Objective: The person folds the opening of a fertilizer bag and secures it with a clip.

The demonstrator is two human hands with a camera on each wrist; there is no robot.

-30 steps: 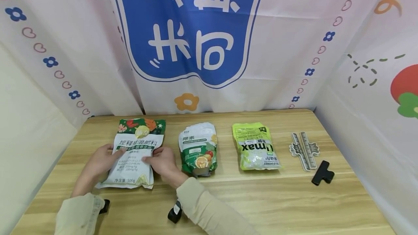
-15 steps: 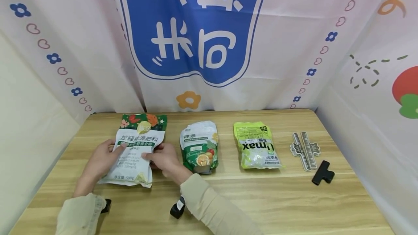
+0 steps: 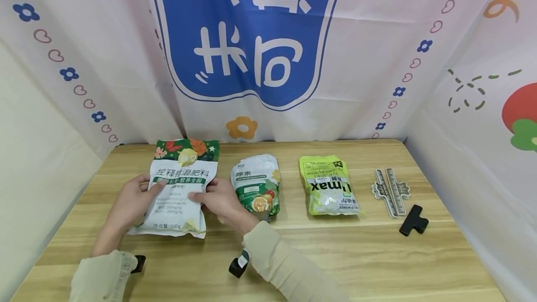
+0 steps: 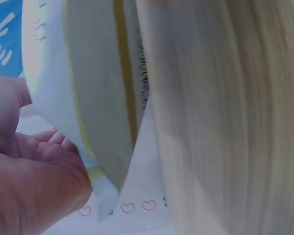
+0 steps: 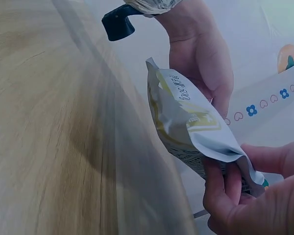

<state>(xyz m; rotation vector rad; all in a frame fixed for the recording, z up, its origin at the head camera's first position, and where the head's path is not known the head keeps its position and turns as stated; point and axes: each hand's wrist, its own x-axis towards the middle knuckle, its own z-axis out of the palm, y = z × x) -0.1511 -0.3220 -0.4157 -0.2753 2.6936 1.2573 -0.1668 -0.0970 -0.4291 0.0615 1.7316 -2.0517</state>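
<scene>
A white and green bag of fertilizer [image 3: 178, 206], printed 500g, is at the left of the table in the head view. My left hand [image 3: 132, 199] grips its left edge, thumb on the printed front. On the opposite edge, my right hand [image 3: 222, 199] pinches the bag, thumb in front and fingers behind. The right wrist view shows those fingers [image 5: 215, 191] curled under the bag's side, and the bag's bottom raised off the wood. In the left wrist view the bag's underside [image 4: 100, 83] faces the camera, beside the left palm [image 4: 34, 186].
Right of the hands lie a white and green pouch [image 3: 256, 185] and a lime-green bag [image 3: 329, 185]. Farther right are two grey ruler-like strips [image 3: 391, 192] with decorative edges and a black clip [image 3: 414, 220]. A printed cloth [image 3: 356, 83] hangs behind the wooden table [image 3: 356, 260].
Both hands have raised the fertilizer bag a little and shifted it slightly right and toward the back. The right forearm has moved right, covering a bit of the neighbouring pouch's lower edge.
</scene>
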